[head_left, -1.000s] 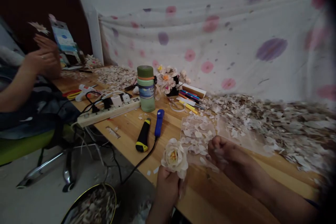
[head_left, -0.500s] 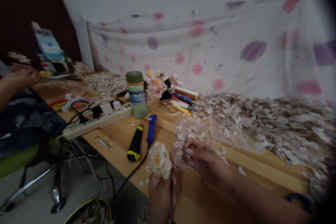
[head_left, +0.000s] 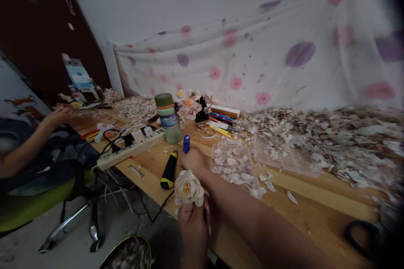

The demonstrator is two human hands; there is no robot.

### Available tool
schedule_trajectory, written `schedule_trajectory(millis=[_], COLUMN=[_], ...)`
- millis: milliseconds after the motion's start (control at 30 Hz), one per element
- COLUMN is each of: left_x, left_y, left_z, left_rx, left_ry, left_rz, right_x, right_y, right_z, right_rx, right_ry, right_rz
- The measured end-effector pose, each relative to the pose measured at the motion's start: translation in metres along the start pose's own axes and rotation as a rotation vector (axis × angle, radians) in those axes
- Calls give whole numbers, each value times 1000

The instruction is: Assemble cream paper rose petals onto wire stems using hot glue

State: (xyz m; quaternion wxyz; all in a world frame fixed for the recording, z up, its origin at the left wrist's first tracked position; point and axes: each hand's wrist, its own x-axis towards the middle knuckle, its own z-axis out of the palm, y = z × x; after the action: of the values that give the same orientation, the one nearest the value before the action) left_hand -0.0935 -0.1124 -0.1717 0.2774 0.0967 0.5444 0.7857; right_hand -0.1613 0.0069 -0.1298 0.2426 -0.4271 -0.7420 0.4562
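Head view: a clear tray (head_left: 251, 162) holds pale flakes (head_left: 232, 162), a floor bin (head_left: 149, 247) scraps (head_left: 134, 256); at the wooden table (head_left: 315, 210), before a spotted curtain (head_left: 277, 80), the left hand (head_left: 193, 222) clasps a white flower (head_left: 188, 189); the right hand (head_left: 193, 159) covers part of a blue tool (head_left: 186, 143), grip hidden.

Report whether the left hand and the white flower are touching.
Touching. The head view shows the left hand closed beneath the white flower, its fingers right against the underside of the bloom.
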Motion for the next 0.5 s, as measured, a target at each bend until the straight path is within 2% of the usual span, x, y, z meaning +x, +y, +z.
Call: schedule_trajectory(millis=[100,167,233,367,433,500], left_x=[-6,-9,-9,-6,-8,-11], left_y=[23,35,38,23,12,4], left_z=[0,1,5,21,32,43], left_rx=[-16,-36,-35,43,123,216], left_ry=[-65,-161,-294,-592,-663,-662], left_rz=[-15,-25,-67,-201,-216,-178], right_x=[-15,-37,-64,-128,-159,-187], right_y=[8,23,45,95,115,131], right_z=[-29,-60,-94,-153,-170,-180], right_rx=[182,306,414,595,644,593], right_ry=[-10,-11,24,64,66,82], right_rz=[-7,-25,-70,-172,-222,-219])
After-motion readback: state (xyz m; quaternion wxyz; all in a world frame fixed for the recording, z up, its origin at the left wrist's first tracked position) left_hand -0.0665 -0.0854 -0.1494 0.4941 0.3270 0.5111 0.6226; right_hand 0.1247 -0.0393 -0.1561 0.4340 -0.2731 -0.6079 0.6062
